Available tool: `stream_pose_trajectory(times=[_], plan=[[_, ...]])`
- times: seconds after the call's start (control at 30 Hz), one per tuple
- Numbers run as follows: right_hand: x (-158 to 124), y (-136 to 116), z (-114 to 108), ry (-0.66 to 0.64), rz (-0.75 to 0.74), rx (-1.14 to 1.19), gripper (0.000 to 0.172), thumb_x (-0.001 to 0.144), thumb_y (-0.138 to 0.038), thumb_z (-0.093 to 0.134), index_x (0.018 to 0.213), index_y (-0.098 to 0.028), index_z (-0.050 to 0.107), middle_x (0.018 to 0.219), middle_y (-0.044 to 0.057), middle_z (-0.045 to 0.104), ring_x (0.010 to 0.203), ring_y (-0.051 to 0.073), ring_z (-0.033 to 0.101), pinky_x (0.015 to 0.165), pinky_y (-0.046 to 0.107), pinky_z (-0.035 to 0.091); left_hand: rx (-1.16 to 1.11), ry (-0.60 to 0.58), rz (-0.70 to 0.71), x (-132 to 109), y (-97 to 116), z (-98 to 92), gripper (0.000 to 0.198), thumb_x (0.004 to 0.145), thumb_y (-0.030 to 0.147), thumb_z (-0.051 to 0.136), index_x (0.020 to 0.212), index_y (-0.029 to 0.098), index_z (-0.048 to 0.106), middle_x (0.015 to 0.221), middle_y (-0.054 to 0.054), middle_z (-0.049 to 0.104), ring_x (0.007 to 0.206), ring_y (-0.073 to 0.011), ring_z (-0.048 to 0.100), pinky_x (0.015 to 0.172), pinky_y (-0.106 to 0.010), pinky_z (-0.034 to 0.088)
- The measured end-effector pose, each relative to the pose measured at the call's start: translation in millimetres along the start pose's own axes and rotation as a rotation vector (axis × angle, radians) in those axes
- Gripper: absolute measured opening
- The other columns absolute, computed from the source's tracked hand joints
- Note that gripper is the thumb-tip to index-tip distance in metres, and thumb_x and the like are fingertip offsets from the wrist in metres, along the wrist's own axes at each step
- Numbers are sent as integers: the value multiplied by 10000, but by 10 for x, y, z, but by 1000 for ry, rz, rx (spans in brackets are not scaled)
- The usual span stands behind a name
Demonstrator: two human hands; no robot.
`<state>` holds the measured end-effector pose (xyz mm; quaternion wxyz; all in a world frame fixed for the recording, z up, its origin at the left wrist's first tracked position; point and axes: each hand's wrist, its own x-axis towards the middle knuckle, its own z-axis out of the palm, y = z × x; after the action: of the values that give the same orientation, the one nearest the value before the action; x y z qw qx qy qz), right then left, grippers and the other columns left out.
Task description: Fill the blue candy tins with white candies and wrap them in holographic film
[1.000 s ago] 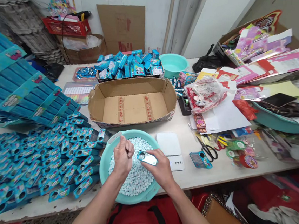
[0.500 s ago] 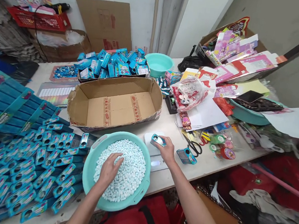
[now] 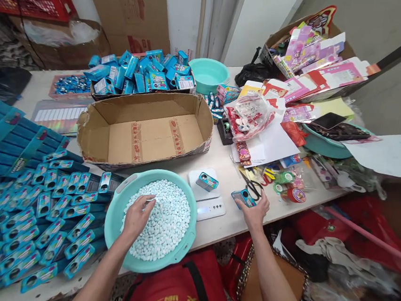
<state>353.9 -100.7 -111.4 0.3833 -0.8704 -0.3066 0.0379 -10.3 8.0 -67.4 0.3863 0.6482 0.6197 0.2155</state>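
My left hand [image 3: 136, 217] rests in a teal basin [image 3: 116, 238] heaped with small white pellets [image 3: 165, 220], its fingers curled down into them. My right hand [image 3: 256, 211] reaches to the right of a white digital scale [image 3: 207, 199] and closes its fingertips on a small blue box [image 3: 242, 198] lying on the table. Another small blue box with a round window [image 3: 207, 181] sits on the scale's platform, apart from both hands.
An open cardboard tray [image 3: 145, 133] stands behind the basin. Several flat blue boxes [image 3: 38, 215] are spread at the left. Scissors [image 3: 253, 186], tape rolls [image 3: 289, 187] and paper packaging [image 3: 317, 72] clutter the right. A second teal bowl [image 3: 207, 75] is at the back.
My right hand set the windowed blue box on the scale, let go, and moved right onto the other blue box. My left hand dropped from above the basin into the pellets.
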Motion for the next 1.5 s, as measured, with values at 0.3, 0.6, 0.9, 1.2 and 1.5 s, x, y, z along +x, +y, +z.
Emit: stream_pose_trajectory(times=[0.3, 0.6, 0.9, 1.2, 1.5], plan=[[4, 110, 135, 29, 383, 229, 577, 436, -472, 779, 872, -165, 559, 756, 1, 575, 718, 185, 530, 749, 398, 462, -28, -22, 58, 198, 309, 70, 335, 789, 460, 496, 908, 195, 662, 1017, -63, 677, 912, -223, 629, 803, -324, 495], [-93, 84, -235, 93, 390, 252, 581, 452, -476, 782, 888, -139, 596, 714, 8, 593, 650, 168, 541, 656, 331, 466, -22, -58, 334, 453, 800, 463, 223, 847, 317, 487, 942, 189, 641, 916, -31, 662, 798, -156, 619, 770, -284, 473], [-263, 96, -242, 66, 431, 275, 587, 454, -474, 776, 894, -132, 591, 727, 20, 597, 641, 165, 539, 660, 334, 471, 359, -173, 492, 706, 1249, 766, 239, 868, 252, 490, 1079, 217, 597, 1122, -54, 597, 1041, -202, 527, 829, -293, 412], [-245, 49, -344, 133, 481, 235, 571, 434, -448, 781, 871, -127, 601, 702, 19, 592, 642, 175, 548, 649, 330, 486, 640, -531, 52, 290, 198, 265, 115, 745, 206, 572, 835, 181, 639, 930, -66, 649, 859, -216, 589, 704, -279, 380], [-243, -139, -279, 71, 475, 206, 560, 439, -463, 761, 860, -140, 579, 708, 14, 570, 669, 187, 537, 680, 343, 468, -603, -536, -430, 269, -14, 6, 225, 628, 308, 676, 758, 166, 561, 595, 19, 526, 542, -108, 500, 542, -223, 379]])
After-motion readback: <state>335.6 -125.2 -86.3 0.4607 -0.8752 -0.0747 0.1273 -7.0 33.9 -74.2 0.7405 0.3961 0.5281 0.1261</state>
